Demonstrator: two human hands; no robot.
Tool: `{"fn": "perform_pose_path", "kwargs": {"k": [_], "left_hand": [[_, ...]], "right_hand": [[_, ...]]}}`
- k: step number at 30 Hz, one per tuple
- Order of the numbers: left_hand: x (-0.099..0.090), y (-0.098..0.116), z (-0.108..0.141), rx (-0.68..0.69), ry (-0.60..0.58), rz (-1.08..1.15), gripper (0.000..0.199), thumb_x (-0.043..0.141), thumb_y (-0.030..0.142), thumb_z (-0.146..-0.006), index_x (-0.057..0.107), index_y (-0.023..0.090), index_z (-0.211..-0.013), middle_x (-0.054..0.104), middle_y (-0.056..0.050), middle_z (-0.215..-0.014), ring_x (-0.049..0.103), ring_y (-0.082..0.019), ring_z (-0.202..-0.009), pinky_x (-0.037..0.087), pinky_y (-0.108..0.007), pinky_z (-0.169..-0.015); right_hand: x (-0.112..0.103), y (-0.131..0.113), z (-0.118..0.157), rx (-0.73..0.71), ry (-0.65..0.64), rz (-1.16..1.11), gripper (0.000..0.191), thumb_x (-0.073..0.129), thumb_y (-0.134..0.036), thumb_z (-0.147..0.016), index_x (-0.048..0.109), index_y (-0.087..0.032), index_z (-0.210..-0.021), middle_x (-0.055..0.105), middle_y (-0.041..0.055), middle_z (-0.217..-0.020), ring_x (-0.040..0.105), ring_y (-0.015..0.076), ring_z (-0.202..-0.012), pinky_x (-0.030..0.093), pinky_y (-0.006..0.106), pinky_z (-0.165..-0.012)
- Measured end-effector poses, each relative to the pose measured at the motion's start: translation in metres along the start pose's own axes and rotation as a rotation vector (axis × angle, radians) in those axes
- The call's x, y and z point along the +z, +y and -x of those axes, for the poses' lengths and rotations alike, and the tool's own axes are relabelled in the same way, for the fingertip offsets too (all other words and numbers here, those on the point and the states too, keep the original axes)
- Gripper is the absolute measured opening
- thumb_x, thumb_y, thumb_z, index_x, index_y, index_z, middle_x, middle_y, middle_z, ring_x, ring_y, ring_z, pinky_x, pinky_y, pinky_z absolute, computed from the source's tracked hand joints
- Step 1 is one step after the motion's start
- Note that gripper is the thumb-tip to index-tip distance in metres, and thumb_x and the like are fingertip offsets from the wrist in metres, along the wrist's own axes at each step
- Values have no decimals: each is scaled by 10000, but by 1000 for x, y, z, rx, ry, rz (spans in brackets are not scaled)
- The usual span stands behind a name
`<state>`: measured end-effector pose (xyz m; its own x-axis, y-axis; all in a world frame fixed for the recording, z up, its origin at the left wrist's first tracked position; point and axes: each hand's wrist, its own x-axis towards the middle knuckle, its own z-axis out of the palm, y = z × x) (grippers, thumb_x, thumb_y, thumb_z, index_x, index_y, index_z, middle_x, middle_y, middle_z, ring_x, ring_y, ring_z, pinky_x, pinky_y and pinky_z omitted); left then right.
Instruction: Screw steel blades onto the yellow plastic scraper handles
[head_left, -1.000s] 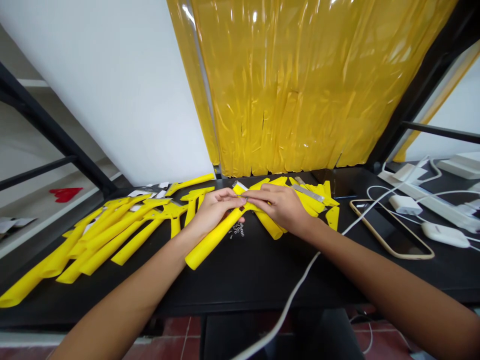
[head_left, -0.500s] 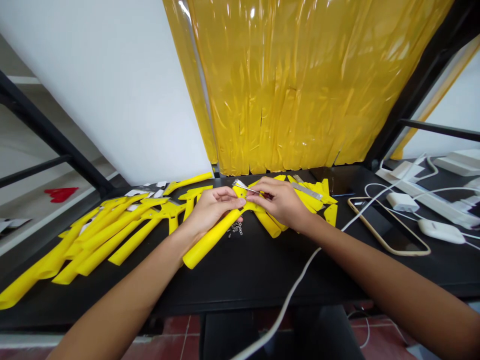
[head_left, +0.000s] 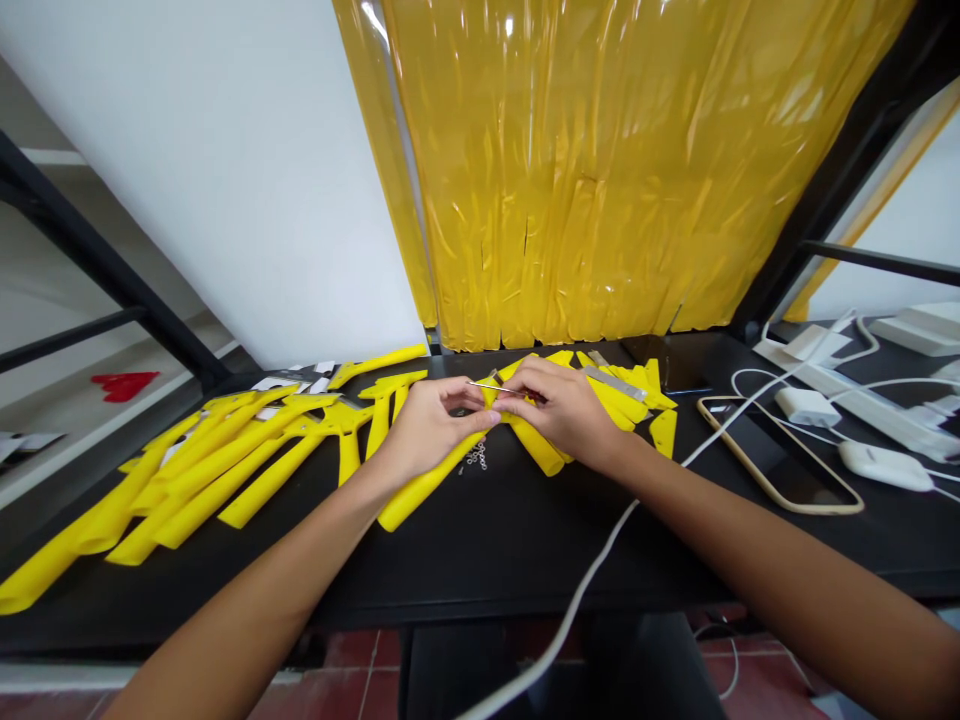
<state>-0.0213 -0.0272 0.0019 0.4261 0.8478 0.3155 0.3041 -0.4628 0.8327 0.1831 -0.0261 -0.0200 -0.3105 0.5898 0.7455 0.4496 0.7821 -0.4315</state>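
My left hand [head_left: 431, 425] is closed on a yellow plastic piece with a hollow tubular handle [head_left: 420, 492], its thumb and fingers near the joint; the handle slants down to the left. In my right hand [head_left: 564, 402] is a thin metal-shafted screwdriver [head_left: 489, 387], its reddish handle mostly covered by the fingers. The shaft points left, toward my left fingertips. Both hands meet over the yellow piece and hide its upper part. Just below them, small metal hardware pieces [head_left: 478, 457] lie loose on the black table [head_left: 540, 540].
Several yellow handled pieces [head_left: 202, 485] are heaped on the left. More yellow parts and a grey metal strip [head_left: 616, 382] lie behind my right hand. A phone [head_left: 780, 455], a power strip [head_left: 885, 400] and white cables occupy the right. One white cable [head_left: 577, 600] crosses the table's front edge.
My left hand has shifted slightly right and turned, with the yellow piece tilting so that its bright upper end is now hidden. The screwdriver's shaft has dropped a little and lies nearly level.
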Motion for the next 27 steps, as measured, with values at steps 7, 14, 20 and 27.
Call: {"fn": "perform_pose_path", "kwargs": {"k": [7, 14, 20, 27], "left_hand": [[-2, 7, 1, -69, -62, 124, 191, 799, 292, -754, 662, 161, -783, 698, -17, -771, 679, -161, -759, 541, -290, -733], [3, -2, 2, -304, -112, 461, 239, 816, 306, -750, 649, 153, -824, 685, -19, -756, 686, -162, -633, 594, -339, -639], [-1, -6, -6, -395, 92, 610, 268, 868, 233, -659, 644, 153, -781, 701, -21, -771, 669, -143, -628, 622, -338, -632], [-13, -9, -11, -306, 188, 596, 232, 861, 223, -664, 659, 161, -760, 716, -30, -806, 679, -156, -687, 629, -348, -649]], "right_hand": [[0, -3, -6, 488, -15, -400, 426, 844, -428, -679, 553, -213, -905, 481, -76, -632, 443, 113, -579, 360, 261, -559], [2, -3, -7, 561, -71, -505, 342, 821, -347, -695, 584, -183, -879, 493, -65, -646, 457, 109, -599, 378, 261, -565], [-5, 1, -5, 363, -17, -310, 300, 527, -317, -958, 649, -181, -1196, 715, 65, -977, 650, 171, -816, 519, 332, -742], [-18, -5, -4, 87, -94, 198, 286, 517, -311, -987, 654, -230, -1225, 744, 60, -1131, 699, 223, -947, 533, 375, -839]]}}
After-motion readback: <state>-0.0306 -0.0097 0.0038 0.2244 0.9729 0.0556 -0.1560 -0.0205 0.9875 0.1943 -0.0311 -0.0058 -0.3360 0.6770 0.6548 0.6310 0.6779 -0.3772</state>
